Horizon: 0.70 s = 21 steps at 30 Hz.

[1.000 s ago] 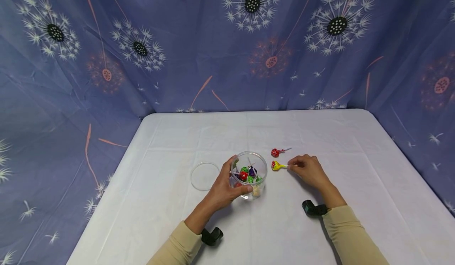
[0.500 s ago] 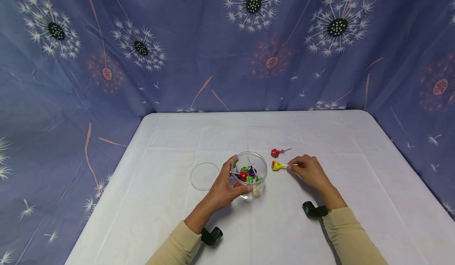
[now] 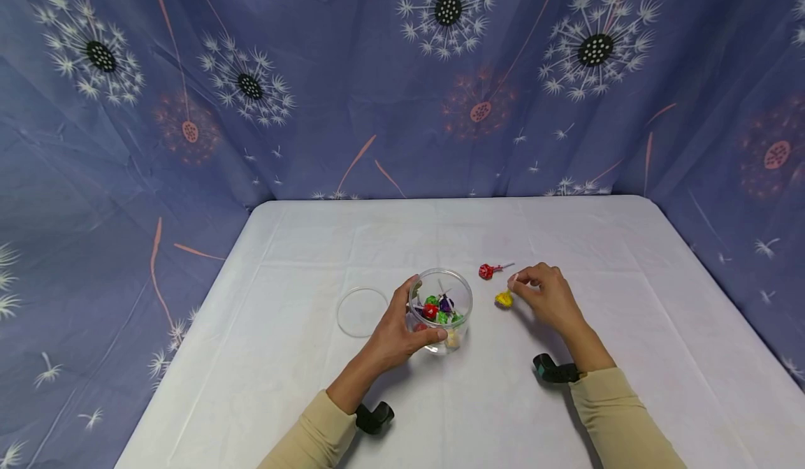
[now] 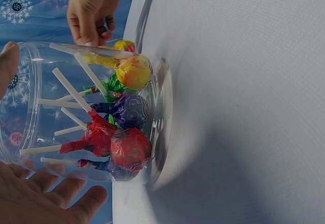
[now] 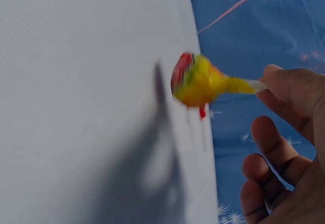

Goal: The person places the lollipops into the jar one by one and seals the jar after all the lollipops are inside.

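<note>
My left hand (image 3: 395, 330) holds a clear round jar (image 3: 441, 277) from its left side, thumb across the front and fingers behind. Inside the jar lie several wrapped lollipops; the left wrist view shows a yellow one (image 4: 134, 72), a purple one (image 4: 131, 111) and a red one (image 4: 132, 149), sticks toward the open mouth. Between thumb and forefinger my right hand (image 3: 548, 298) pinches the stick of a yellow lollipop (image 5: 198, 82) with a red patch, its head hanging down, right of the jar. Just behind it, a red lollipop (image 3: 486, 271) lies on the table.
A clear ring-like round lid (image 3: 339, 313) lies on the white-covered table (image 3: 302, 245) to the left of the jar. Behind the table hangs a blue dandelion-print curtain (image 3: 352, 91).
My right hand has raised the yellow lollipop's stick from lying flat to nearly upright, and its head has shifted slightly right. The left hand and jar stay in place.
</note>
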{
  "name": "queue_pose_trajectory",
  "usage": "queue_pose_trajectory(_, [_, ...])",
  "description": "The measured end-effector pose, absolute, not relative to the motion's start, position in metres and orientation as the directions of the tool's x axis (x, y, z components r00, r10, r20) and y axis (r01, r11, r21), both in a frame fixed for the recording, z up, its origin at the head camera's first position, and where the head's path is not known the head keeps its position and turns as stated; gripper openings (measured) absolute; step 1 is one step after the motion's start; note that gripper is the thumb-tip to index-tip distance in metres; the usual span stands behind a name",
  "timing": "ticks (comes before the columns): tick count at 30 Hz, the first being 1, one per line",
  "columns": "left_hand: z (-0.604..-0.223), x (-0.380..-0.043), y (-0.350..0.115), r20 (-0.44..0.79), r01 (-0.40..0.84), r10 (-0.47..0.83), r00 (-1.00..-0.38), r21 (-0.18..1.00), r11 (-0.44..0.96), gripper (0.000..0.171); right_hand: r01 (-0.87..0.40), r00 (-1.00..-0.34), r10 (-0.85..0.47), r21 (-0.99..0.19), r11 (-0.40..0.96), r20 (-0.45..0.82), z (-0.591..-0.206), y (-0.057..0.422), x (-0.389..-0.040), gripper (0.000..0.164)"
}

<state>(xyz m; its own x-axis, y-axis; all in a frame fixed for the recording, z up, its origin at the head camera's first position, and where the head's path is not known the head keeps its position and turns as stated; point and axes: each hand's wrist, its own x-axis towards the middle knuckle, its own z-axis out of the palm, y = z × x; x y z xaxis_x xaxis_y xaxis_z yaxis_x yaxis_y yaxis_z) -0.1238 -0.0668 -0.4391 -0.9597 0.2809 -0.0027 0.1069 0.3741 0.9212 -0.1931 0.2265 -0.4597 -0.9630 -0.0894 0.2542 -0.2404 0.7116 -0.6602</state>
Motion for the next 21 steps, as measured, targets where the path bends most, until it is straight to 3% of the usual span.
queue_pose_trajectory(21, [-0.44, -0.124, -0.067, -0.013, 0.098, 0.275, -0.961, 0.918, 0.385, 0.096, -0.415, -0.889, -0.117, -0.672, 0.613, 0.443, -0.384, 0.187, -0.168, 0.006])
